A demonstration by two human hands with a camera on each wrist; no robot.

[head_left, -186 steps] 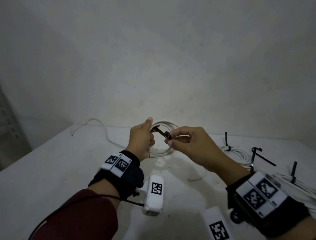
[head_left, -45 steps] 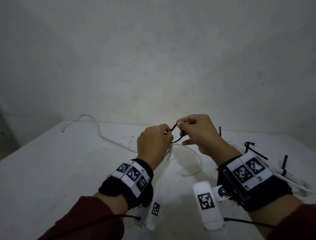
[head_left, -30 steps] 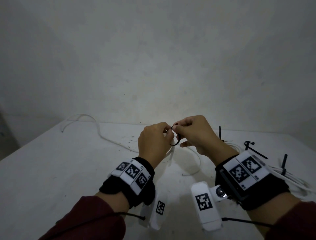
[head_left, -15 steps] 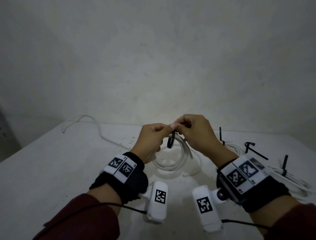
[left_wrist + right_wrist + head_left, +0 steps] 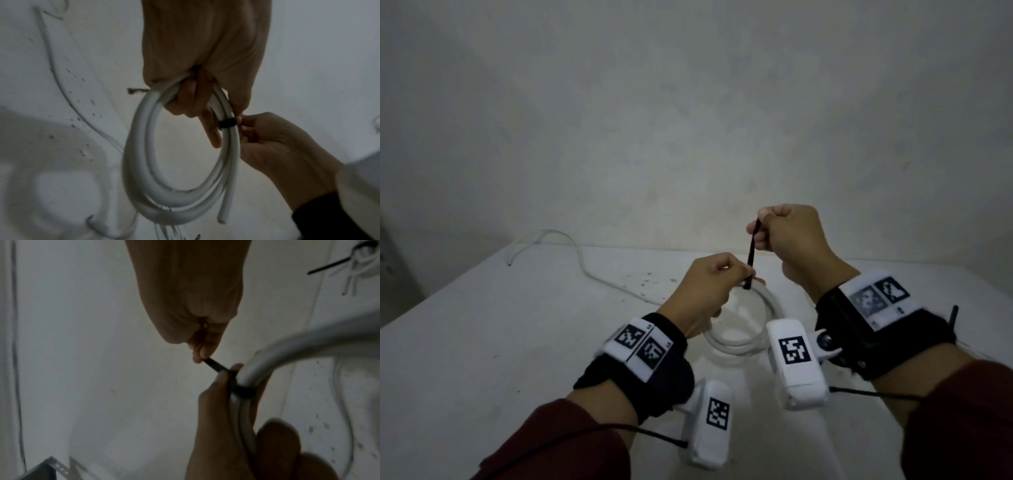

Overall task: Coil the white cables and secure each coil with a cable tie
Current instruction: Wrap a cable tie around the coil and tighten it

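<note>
A white table fills the scene under a bare pale wall, and both arms in dark red sleeves reach in over it. Above the tabletop hangs the white cable coil, several loops bunched together, one cut end dangling free at the bottom in the left wrist view. The left hand grips the top of that coil, fingers curled right round the bundled strands. Just above and to the right, the right hand is closed in a pinch, thumb and fingers clamped on the tail of the black cable tie. That tie runs straight down from the pinch to the coil, where its band wraps round the strands right beside the left fingers. A loose white cable snakes across the far left of the table. Off to the right, the right wrist view catches another tied bundle with a black tail sticking out.
</note>
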